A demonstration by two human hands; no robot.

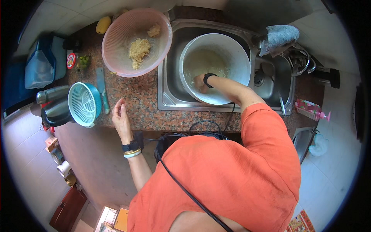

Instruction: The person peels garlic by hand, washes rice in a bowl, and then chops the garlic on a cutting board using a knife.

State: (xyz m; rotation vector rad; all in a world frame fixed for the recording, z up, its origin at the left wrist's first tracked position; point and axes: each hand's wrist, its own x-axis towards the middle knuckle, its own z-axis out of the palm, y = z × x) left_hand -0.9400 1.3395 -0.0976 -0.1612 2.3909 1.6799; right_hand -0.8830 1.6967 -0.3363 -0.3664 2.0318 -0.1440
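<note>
A large metal basin [243, 63] of cloudy liquid sits in the steel sink. My right hand [200, 83] reaches into it near its left wall; the fingers are partly under the liquid, so whether they hold anything is hidden. My left hand [120, 113] hovers over the counter's front edge, empty, fingers loosely bent and apart. A pink plastic colander [114, 43] at the back holds clumps of pale shredded food [139, 50]. To the left of my left hand lie a knife [101, 82] with a teal handle and a blue-and-white strainer basket [84, 104].
A yellow oval fruit or vegetable [103, 25] lies behind the colander. A red-lidded jar [78, 61] and metal flasks [53, 94] stand left. A cloth [279, 37] hangs by the faucet [304, 62]; a pink pump bottle [311, 110] is right. A black cable crosses my body.
</note>
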